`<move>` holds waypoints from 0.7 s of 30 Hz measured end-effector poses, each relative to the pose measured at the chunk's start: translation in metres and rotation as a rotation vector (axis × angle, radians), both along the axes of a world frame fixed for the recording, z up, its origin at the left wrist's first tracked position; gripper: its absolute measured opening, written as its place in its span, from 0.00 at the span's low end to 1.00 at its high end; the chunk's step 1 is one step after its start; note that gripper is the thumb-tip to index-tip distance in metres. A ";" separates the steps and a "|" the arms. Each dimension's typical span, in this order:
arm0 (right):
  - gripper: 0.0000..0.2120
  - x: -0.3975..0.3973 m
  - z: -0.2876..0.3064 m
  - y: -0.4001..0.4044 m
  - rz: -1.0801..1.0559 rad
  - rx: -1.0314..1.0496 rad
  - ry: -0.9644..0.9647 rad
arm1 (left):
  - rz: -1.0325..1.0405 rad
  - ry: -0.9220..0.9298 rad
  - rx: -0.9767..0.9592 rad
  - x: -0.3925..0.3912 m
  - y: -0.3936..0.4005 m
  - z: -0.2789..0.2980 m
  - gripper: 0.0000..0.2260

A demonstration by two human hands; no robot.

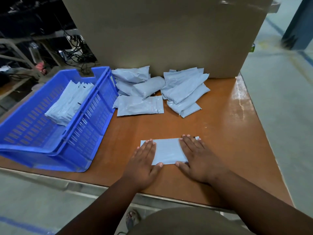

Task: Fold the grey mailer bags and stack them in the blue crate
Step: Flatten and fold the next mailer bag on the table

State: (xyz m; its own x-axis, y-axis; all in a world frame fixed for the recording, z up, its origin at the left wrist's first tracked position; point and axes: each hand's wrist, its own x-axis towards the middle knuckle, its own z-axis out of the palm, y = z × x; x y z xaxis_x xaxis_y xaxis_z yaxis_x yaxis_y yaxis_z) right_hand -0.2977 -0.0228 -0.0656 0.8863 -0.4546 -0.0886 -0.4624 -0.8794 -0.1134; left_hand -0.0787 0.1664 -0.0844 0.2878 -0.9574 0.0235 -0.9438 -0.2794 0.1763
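A flat grey mailer bag point(167, 150) lies on the brown table near its front edge. My left hand point(144, 160) presses on the bag's left end with straight fingers. My right hand point(196, 155) presses flat on its right end. Several unfolded grey mailer bags point(183, 92) lie heaped in two piles at the back of the table. The blue crate point(50, 145) stands at the left, with a stack of folded grey bags point(67, 102) leaning inside it.
A large cardboard box point(169, 34) stands at the back of the table point(228, 133), behind the piles. The table's front edge runs just under my wrists, and its right edge drops to the floor. Dark shelving with cables fills the far left.
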 end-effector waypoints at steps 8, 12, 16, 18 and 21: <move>0.45 -0.027 0.018 0.000 -0.064 -0.009 0.034 | 0.207 -0.105 0.063 -0.004 0.002 0.012 0.39; 0.40 -0.005 0.035 0.005 -0.028 -0.046 -0.034 | 0.043 -0.149 0.013 -0.030 -0.030 0.026 0.32; 0.35 0.032 0.022 0.015 0.038 -0.015 -0.048 | 0.066 -0.039 0.074 -0.044 -0.055 0.017 0.35; 0.33 0.039 0.011 0.017 0.038 0.003 -0.054 | 0.066 -0.038 0.065 -0.043 -0.056 0.012 0.33; 0.32 0.036 0.003 0.014 0.034 0.000 -0.063 | 0.041 -0.034 0.037 -0.035 -0.053 0.010 0.30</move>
State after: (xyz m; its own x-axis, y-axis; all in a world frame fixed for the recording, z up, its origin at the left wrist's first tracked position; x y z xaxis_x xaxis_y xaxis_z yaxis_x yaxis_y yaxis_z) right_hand -0.2619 -0.0093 -0.0624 0.9052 -0.4238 -0.0319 -0.4238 -0.8946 -0.1414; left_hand -0.1140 0.1138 -0.0744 0.3265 -0.9452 -0.0013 -0.9368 -0.3238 0.1327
